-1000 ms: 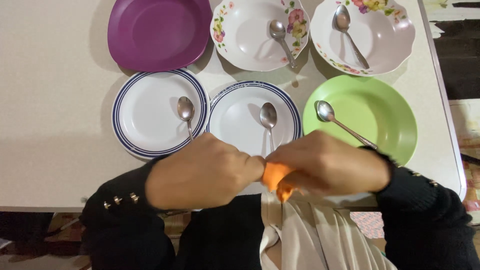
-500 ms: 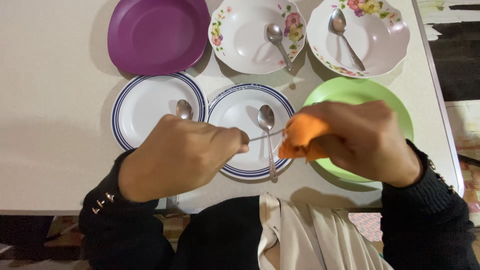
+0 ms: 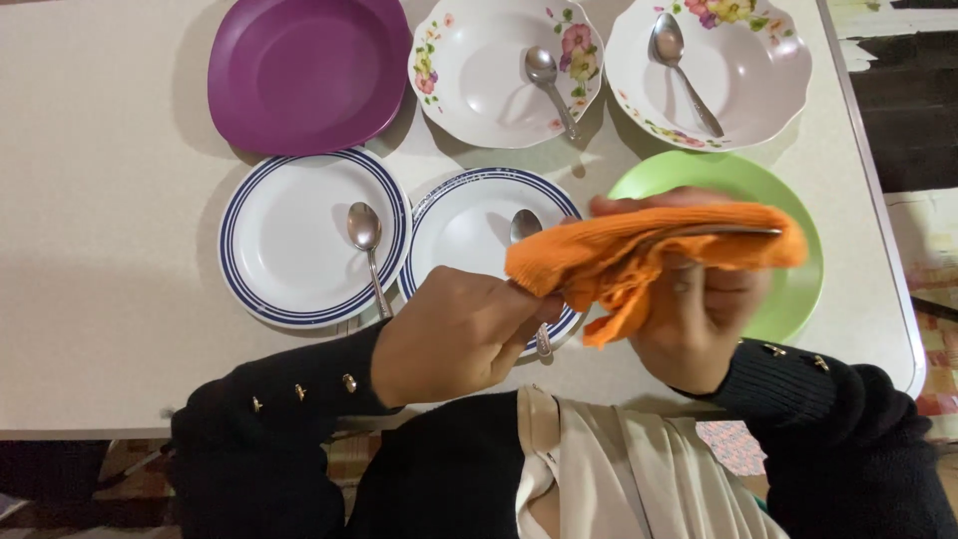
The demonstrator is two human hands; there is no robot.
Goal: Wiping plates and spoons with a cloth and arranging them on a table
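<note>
My left hand [image 3: 454,334] is closed over the near end of a metal spoon [image 3: 728,231], of which only a thin strip shows on top of an orange cloth [image 3: 619,255]. My right hand [image 3: 699,309] holds the cloth from below, palm up, wrapped along the spoon. Both hands hover above the near edge of the table, over a green plate [image 3: 798,289] with nothing in it and a blue-rimmed white plate [image 3: 464,230] holding its own spoon [image 3: 524,225].
A second blue-rimmed plate [image 3: 269,260] with a spoon [image 3: 365,235] lies to the left. Behind are a purple plate [image 3: 299,70] and two floral bowls [image 3: 479,80] [image 3: 758,70], each with a spoon. The table's right edge [image 3: 878,220] is close.
The cloth has gone from a bunched wad at the table's edge to a strip spread along the spoon. My right hand has turned palm up; my left hand has drawn back towards me.
</note>
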